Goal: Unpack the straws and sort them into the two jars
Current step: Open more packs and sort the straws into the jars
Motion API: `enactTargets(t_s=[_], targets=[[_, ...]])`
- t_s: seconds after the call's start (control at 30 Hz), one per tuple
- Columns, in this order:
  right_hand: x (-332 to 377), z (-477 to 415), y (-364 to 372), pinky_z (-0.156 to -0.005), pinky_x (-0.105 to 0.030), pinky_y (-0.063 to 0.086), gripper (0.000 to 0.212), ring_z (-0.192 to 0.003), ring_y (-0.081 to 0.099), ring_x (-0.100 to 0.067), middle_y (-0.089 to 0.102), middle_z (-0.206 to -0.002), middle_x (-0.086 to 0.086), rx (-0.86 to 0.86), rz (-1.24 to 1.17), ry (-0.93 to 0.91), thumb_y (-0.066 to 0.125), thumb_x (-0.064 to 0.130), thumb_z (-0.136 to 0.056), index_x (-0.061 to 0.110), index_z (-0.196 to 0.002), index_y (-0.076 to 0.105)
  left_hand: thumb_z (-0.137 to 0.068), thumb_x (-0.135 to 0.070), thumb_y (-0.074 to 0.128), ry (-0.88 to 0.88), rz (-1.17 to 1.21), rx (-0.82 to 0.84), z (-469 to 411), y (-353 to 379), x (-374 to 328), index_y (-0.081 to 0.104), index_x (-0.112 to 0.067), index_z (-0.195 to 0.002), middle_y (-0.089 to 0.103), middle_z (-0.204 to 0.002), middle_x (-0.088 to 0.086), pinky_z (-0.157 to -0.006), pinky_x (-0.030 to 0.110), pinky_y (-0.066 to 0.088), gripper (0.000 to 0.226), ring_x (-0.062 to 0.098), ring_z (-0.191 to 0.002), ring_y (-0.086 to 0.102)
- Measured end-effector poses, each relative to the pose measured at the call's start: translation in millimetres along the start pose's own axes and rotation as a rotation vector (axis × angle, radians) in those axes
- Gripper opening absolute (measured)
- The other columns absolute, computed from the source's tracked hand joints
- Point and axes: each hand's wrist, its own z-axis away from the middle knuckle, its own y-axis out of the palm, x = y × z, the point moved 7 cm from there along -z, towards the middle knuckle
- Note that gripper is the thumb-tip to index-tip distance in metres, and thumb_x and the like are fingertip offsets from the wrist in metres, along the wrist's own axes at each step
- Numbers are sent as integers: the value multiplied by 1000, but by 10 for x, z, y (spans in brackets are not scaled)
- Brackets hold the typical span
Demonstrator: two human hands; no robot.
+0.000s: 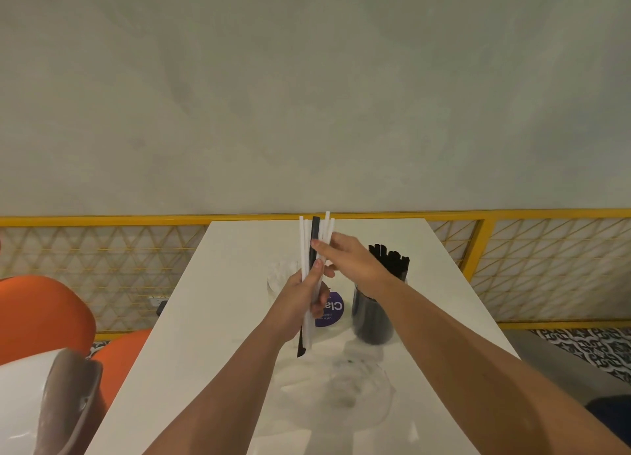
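Note:
My left hand [300,304] grips a bundle of several white straws [303,246] with one black straw [314,231] among them, held upright above the white table [218,284]. My right hand [345,260] pinches the black straw near its upper part. To the right stands a jar [372,321] full of black straws [389,260]. A clear jar [278,277] sits behind my left hand, mostly hidden. Crumpled clear plastic wrapping [355,383] lies on the table near me.
A round purple label [333,309] lies between the jars. A yellow-framed lattice railing [512,260] runs behind and beside the table. Orange seats [41,311] stand to the left. A white and brown object [51,400] fills the lower left corner.

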Motion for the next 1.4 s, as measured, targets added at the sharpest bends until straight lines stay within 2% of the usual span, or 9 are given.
enactTargets(t_s=[0.07, 0.2, 0.37, 0.5, 0.7, 0.93, 1.03, 1.23, 1.4], targets=[[-21, -5, 80, -71, -15, 48, 18, -67, 58, -7, 59, -76, 0, 29, -55, 33, 49, 25, -96, 12, -89, 60, -94, -53, 41, -7, 19, 6, 13, -31, 8, 60, -11, -95, 53, -56, 5, -46, 23, 38, 47, 13, -44, 41], [-63, -38, 142, -76, -22, 51, 28, -91, 62, -20, 63, -100, -9, -26, -24, 59, 41, 21, -99, 3, -115, 57, -94, -50, 39, -5, 36, -2, 36, -90, 20, 61, -12, -106, 63, -67, 12, -47, 23, 41, 45, 13, -44, 46], [-63, -124, 122, -88, -38, 52, 18, -77, 63, -23, 64, -77, -7, -172, -214, 88, 34, 16, -101, 7, -101, 49, -98, -38, 40, 17, 43, -74, 39, -258, 43, 62, -10, -105, 72, -87, 19, -61, 28, 55, 37, 25, -66, 66], [4, -211, 19, -77, -36, 55, 13, -67, 64, -21, 59, -74, -10, -270, -362, 34, 31, 14, -102, 9, -102, 43, -99, -30, 45, 41, 17, -285, 39, -598, 82, 62, -4, -89, 71, -81, 13, -68, 31, 57, 32, 24, -74, 68], [151, -395, -4, -83, -38, 53, 15, -69, 63, -20, 57, -74, -7, -353, -317, -115, 29, 14, -102, 9, -101, 43, -98, -26, 45, 151, -10, -633, 110, -1061, 44, 57, -10, -87, 60, -78, 3, -67, 33, 49, 24, 19, -72, 55], [117, -481, 264, -84, -23, 49, 14, -81, 65, -21, 62, -75, 1, -329, -173, -274, 28, 18, -102, 12, -103, 41, -98, -32, 45, 88, -113, -570, 29, -1038, 123, 51, -29, -82, 58, -95, 6, -85, 40, 50, 17, 13, -78, 54], [-46, -458, 312, -71, -5, 44, 15, -79, 62, -11, 66, -81, -7, -340, -172, -245, 29, 20, -102, 12, -103, 42, -98, -33, 45, 78, -110, -547, 26, -1019, 156, 54, -29, -81, 59, -92, 6, -88, 43, 50, 20, 15, -79, 55], [58, -466, 181, -79, -32, 54, 12, -72, 66, -17, 60, -73, -1, -390, -315, -222, 28, 18, -102, 15, -105, 39, -98, -28, 45, 71, -72, -543, 29, -1036, 176, 58, -19, -91, 58, -105, 6, -87, 35, 50, 17, 19, -96, 56], [219, -421, 14, -64, -14, 53, 12, -63, 60, -13, 53, -73, -1, -460, -255, -310, 28, 15, -102, 17, -107, 39, -99, -29, 45, 56, -56, -544, 21, -1019, 186, 58, -7, -108, 58, -99, 5, -91, 38, 51, 27, 21, -96, 56]])
